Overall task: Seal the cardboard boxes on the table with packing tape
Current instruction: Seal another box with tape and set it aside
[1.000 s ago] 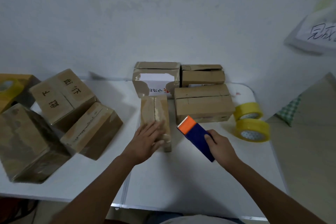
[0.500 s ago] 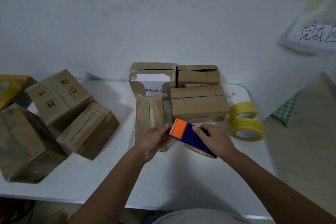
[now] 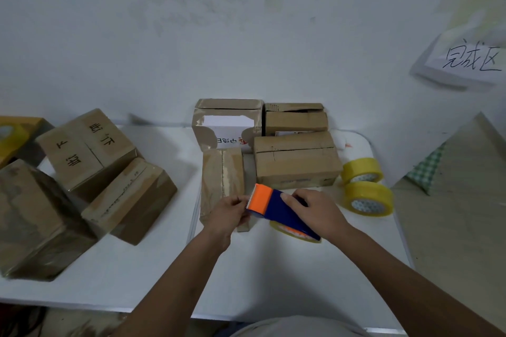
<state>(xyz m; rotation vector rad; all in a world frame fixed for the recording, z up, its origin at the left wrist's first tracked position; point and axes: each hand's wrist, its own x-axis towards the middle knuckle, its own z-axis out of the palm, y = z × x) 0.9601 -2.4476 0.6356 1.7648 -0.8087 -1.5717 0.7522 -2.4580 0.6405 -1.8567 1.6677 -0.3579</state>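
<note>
**Cardboard boxes and tape dispenser at the table's middle**

Cardboard boxes crowd the white table (image 3: 273,276); a narrow cardboard box (image 3: 222,178) lies lengthwise just ahead of the person. The right hand (image 3: 315,212) grips a blue tape dispenser (image 3: 282,212) with an orange toothed end, held above the table beside that box. The left hand (image 3: 228,213) has its fingertips pinched at the orange end. Two yellow tape rolls (image 3: 365,186) sit to the right, beside a wider box (image 3: 297,161).

Seven cardboard boxes (image 3: 297,161), three loose yellow tape rolls (image 3: 368,198), one blue-orange tape dispenser (image 3: 276,209), two hands (image 3: 319,212).
</note>
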